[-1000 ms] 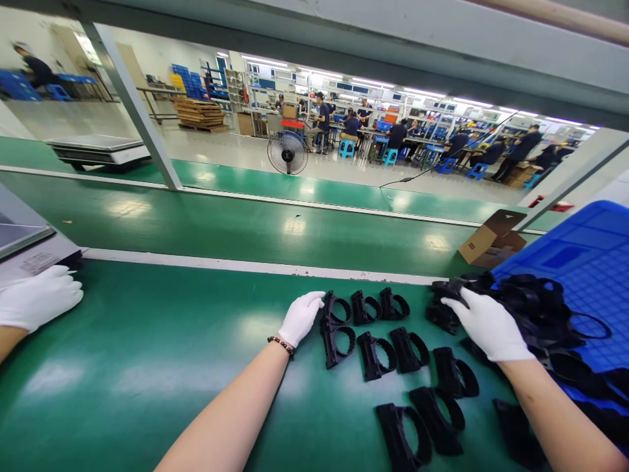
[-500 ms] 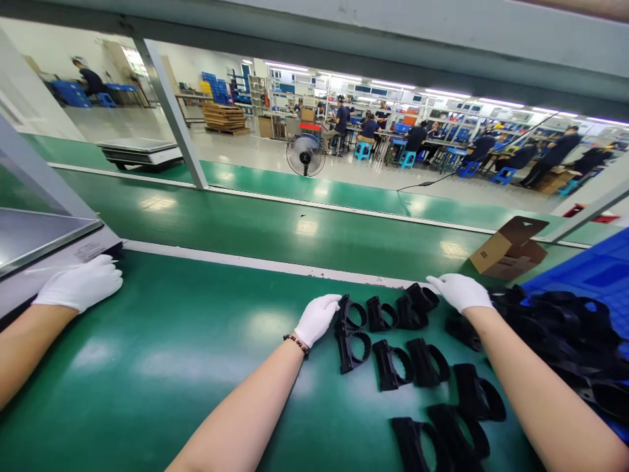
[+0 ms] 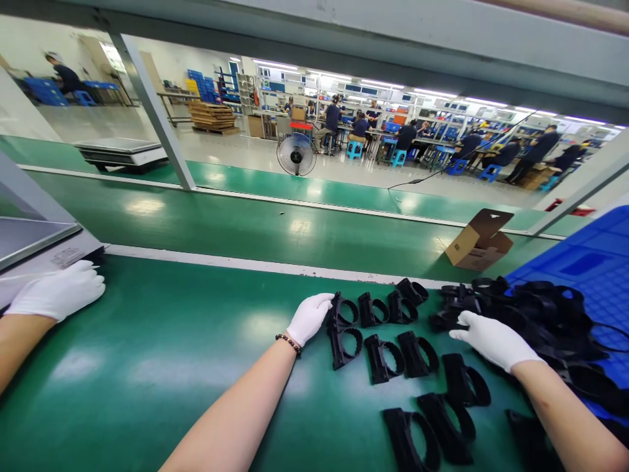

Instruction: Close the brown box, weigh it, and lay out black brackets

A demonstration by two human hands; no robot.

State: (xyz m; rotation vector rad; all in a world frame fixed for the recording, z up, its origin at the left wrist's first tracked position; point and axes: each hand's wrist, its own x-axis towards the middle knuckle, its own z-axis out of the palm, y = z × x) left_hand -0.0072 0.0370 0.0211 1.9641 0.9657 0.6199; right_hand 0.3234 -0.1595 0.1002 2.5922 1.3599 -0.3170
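Black plastic parts, each with a ring, lie in uneven rows on the green work surface (image 3: 196,354). My left hand (image 3: 308,319), in a white glove with a beaded bracelet at the wrist, has its fingers closed at the edge of a black part (image 3: 346,311) in the back row. Over the near side of a heap of black parts (image 3: 528,301) is my right hand (image 3: 496,339), also gloved in white. Its thumb and forefinger are apart, with nothing visible between them.
Another person's gloved hand (image 3: 59,292) rests beside a metal-topped device (image 3: 37,246) at the left. A blue crate (image 3: 590,255) borders the heap at the right. Behind the white strip stands an open cardboard box (image 3: 479,242). Farther back are a fan (image 3: 296,155) and several seated people.
My right hand has moved right and toward me, from beside the back row to over the heap. The last back-row part now stands more apart from its neighbour. The view has shifted slightly.
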